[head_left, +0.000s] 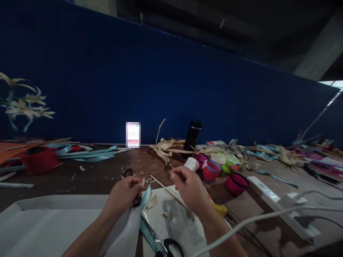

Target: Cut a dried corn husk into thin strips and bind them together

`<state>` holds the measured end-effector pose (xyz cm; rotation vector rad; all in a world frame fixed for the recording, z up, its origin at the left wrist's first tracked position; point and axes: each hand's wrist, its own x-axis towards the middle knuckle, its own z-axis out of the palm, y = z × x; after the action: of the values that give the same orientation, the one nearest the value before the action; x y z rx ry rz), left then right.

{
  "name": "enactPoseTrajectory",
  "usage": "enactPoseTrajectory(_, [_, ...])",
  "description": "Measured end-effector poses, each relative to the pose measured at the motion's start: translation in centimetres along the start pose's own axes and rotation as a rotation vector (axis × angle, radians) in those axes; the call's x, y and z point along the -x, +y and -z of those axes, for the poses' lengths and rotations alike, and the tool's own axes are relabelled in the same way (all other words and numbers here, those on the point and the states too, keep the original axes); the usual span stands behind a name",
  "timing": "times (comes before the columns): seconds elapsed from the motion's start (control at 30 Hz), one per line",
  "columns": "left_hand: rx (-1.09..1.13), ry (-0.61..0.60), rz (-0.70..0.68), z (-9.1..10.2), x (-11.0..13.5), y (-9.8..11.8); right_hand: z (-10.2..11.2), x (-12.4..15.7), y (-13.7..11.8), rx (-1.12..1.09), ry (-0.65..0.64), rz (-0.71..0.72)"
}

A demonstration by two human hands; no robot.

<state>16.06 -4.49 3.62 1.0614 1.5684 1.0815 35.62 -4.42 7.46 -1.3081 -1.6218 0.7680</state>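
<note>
My left hand (125,192) is closed in a pinch beside the white tray, its fingertips near small pale scraps and a light blue ribbon (146,198). What it grips is too small to make out. My right hand (189,185) pinches thumb to forefinger above the printed sheet (189,223); a dried husk strand tip seems close to its fingertips, but I cannot tell whether it is held. Between the hands a thin pale stick (165,187) lies slanted over the sheet. Scissors with black handles (173,245) rest open-bladed at the sheet's left edge.
A white tray (53,203) fills the front left. Behind are dried husks (168,144), a black bottle (193,137) and ribbon rolls (237,184). A power strip (268,196) and white cable (254,222) lie right. Artificial flowers (24,107) stand left; a red roll (39,160) sits below.
</note>
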Motion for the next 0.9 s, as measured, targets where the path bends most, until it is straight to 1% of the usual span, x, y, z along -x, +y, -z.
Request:
enactPoseTrajectory(0.07, [-0.02, -0.015, -0.008, 0.1, -0.4, -0.5, 0.2, -0.3, 0.0, 0.161, 0.006, 0.057])
enactPoseTrajectory(0.13, [-0.029, -0.028, -0.009, 0.3, -0.8, -1.1, 0.0, -0.4, 0.0, 0.246, 0.022, 0.085])
enactPoseTrajectory(0.27, [-0.058, -0.046, -0.018, 0.6, -1.2, -2.0, -0.9, -0.6, -0.3, 0.266, 0.007, 0.097])
enactPoseTrajectory(0.4, [-0.135, -0.056, -0.067, 0.7, -1.4, -2.4, -2.0, -1.3, -1.3, 0.317, -0.01, 0.14])
enactPoseTrajectory(0.57, [-0.157, -0.063, -0.062, 0.7, -1.3, -2.4, -2.1, -2.2, -2.0, 0.429, 0.004, 0.175])
enactPoseTrajectory(0.67, [-0.296, -0.046, -0.093, 0.7, -0.8, -2.1, -1.7, -2.5, -1.8, 0.541, 0.004, 0.142])
enactPoseTrajectory(0.73, [-0.408, -0.02, -0.15, 0.6, -0.6, -2.0, -1.5, -2.5, -1.6, 0.63, -0.014, 0.108])
enactPoseTrajectory(0.8, [-0.495, 0.01, -0.2, 0.6, -0.6, -2.1, -1.5, -2.4, -1.6, 0.7, -0.054, 0.086])
enactPoseTrajectory(0.9, [-0.581, 0.032, -0.215, 0.5, -0.7, -2.3, -1.9, -2.1, -1.6, 0.743, -0.127, 0.094])
